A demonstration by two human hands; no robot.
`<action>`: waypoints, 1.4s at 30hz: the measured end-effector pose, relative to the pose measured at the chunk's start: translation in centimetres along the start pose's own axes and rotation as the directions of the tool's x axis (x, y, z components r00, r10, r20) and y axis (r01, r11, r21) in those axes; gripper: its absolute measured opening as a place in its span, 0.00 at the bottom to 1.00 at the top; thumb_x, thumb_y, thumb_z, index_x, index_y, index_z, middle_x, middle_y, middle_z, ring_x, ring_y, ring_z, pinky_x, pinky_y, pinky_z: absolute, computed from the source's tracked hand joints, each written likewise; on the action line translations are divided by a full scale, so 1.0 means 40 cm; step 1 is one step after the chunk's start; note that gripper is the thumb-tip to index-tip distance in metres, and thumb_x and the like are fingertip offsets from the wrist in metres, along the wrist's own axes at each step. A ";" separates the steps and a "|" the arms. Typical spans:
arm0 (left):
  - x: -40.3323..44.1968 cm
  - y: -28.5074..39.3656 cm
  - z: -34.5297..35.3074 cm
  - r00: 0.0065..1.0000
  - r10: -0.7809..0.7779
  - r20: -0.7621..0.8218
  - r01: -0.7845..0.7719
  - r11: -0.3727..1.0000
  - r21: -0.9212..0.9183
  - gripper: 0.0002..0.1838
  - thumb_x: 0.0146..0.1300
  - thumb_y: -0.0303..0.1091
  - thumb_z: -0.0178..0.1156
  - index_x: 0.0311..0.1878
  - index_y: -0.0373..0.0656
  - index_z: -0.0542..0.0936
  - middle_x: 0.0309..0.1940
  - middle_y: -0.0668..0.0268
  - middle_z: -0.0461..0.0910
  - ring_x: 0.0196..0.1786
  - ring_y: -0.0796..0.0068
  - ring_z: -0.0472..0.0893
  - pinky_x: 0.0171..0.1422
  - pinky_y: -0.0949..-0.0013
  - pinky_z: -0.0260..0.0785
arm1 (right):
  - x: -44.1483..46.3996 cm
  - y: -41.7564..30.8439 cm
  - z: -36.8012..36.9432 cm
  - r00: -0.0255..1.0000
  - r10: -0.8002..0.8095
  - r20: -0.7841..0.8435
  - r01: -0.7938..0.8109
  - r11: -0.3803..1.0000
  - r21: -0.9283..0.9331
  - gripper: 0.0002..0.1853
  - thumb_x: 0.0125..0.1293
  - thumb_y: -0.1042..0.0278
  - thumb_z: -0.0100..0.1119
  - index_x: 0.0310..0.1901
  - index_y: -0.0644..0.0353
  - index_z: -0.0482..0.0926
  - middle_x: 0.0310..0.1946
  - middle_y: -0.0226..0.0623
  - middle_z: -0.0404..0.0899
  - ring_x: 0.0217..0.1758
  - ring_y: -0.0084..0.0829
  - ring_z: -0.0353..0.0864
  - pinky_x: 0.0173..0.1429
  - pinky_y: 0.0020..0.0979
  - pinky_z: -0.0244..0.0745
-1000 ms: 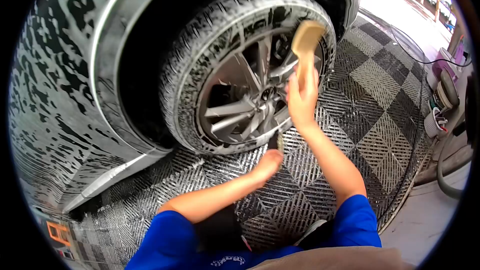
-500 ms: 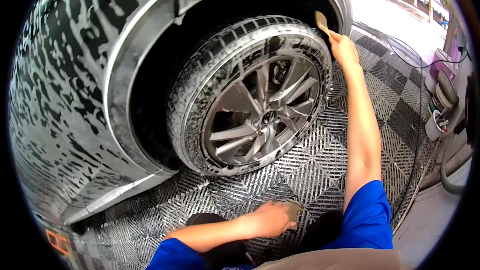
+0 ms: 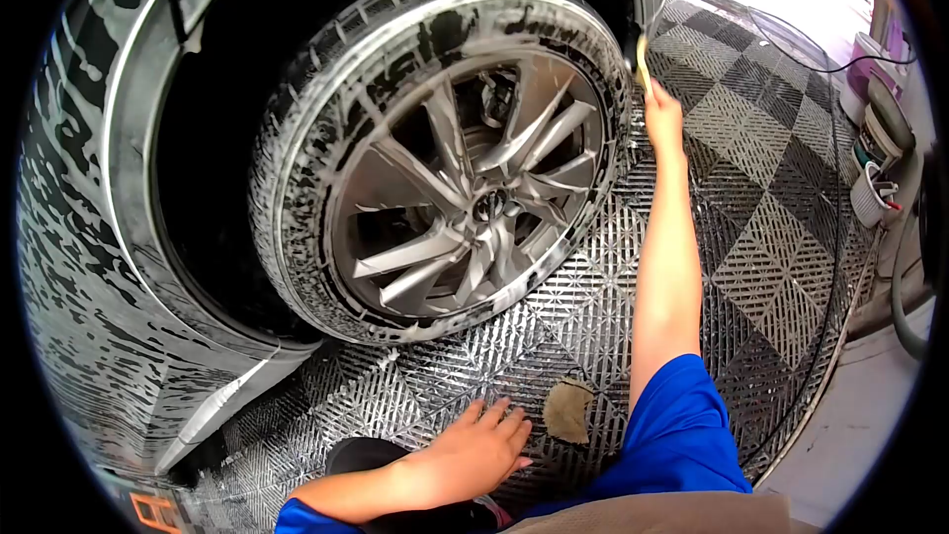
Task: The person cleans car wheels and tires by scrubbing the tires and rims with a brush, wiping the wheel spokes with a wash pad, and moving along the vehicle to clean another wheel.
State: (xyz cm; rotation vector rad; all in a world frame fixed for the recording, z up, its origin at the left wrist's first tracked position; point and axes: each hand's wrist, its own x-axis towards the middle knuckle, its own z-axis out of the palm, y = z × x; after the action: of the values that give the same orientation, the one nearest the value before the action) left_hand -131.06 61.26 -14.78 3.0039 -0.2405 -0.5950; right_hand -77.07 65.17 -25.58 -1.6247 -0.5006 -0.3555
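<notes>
My right hand [image 3: 664, 121] is closed around the handle of a brush [image 3: 644, 64] with a pale yellow-tan back, seen edge-on. The brush is at the right side of the foamy tire [image 3: 306, 237], by the wheel arch; whether it touches the rubber I cannot tell. My left hand [image 3: 470, 450] is low in front of my body, palm down with fingers spread and holding nothing. Right of its fingertips, a flat tan piece [image 3: 567, 411], like a sponge or cloth, lies on the floor. The grey spoked rim [image 3: 425, 188] faces me.
White foam streaks the dark car body [image 3: 74, 267] on the left. Wet grid tiles [image 3: 761, 198] cover the floor. Along the right wall stand a white bucket [image 3: 870, 196] and other containers, with a hose [image 3: 902, 321] nearby. An orange object [image 3: 155, 512] is at lower left.
My left hand has come away from the tan piece, and its fingers have spread. The brush has turned edge-on and moved lower along the tire's right side. The view has shifted, with the wheel larger.
</notes>
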 end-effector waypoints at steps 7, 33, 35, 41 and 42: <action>0.062 -0.016 0.087 0.998 -0.049 -0.027 0.050 0.997 0.058 0.26 0.71 0.46 0.52 0.63 0.36 0.73 0.63 0.53 0.74 0.69 0.50 0.68 0.72 0.47 0.58 | -0.107 0.213 -0.006 0.933 0.314 0.174 -0.144 0.771 -0.620 0.18 0.68 0.61 0.54 0.56 0.59 0.80 0.44 0.58 0.82 0.52 0.56 0.81 0.54 0.44 0.75; 0.028 0.060 -0.018 0.939 0.072 -0.337 -0.063 0.997 0.038 0.22 0.57 0.35 0.55 0.53 0.32 0.80 0.51 0.54 0.80 0.66 0.54 0.73 0.74 0.49 0.58 | -0.987 0.135 0.193 0.109 0.757 0.645 -0.974 0.211 -0.083 0.05 0.65 0.76 0.35 0.32 0.57 0.62 0.13 0.32 0.59 0.09 0.26 0.56 0.12 0.29 0.51; 0.028 0.063 -0.020 0.933 0.101 -0.345 -0.092 0.995 0.041 0.21 0.57 0.35 0.56 0.52 0.33 0.80 0.51 0.55 0.81 0.65 0.54 0.73 0.74 0.49 0.59 | -1.002 0.094 0.185 -0.077 0.709 0.701 -0.990 0.028 -0.138 0.06 0.62 0.77 0.31 0.35 0.58 0.61 0.18 0.28 0.59 0.13 0.19 0.54 0.15 0.24 0.49; 0.045 0.074 -0.014 0.890 0.117 -0.441 -0.131 0.991 -0.002 0.14 0.53 0.34 0.56 0.39 0.36 0.83 0.43 0.58 0.81 0.60 0.57 0.76 0.72 0.52 0.62 | -1.092 -0.027 0.214 -0.508 0.347 0.788 -0.755 -0.621 -0.212 0.06 0.70 0.79 0.32 0.38 0.66 0.63 0.18 0.27 0.63 0.11 0.16 0.55 0.10 0.19 0.51; 0.049 0.075 -0.014 0.872 0.135 -0.471 -0.162 0.987 -0.016 0.14 0.52 0.34 0.56 0.39 0.36 0.82 0.42 0.58 0.81 0.59 0.56 0.76 0.72 0.51 0.61 | -1.109 -0.065 0.221 -0.529 0.271 0.804 -0.706 -0.666 -0.241 0.07 0.71 0.79 0.32 0.41 0.69 0.64 0.18 0.27 0.63 0.11 0.16 0.55 0.10 0.19 0.51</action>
State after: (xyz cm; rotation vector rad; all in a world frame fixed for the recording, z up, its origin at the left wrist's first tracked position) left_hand -129.49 58.01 -14.71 2.9204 -0.4060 0.1463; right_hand -116.85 69.13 -46.90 -0.4492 0.6746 1.8480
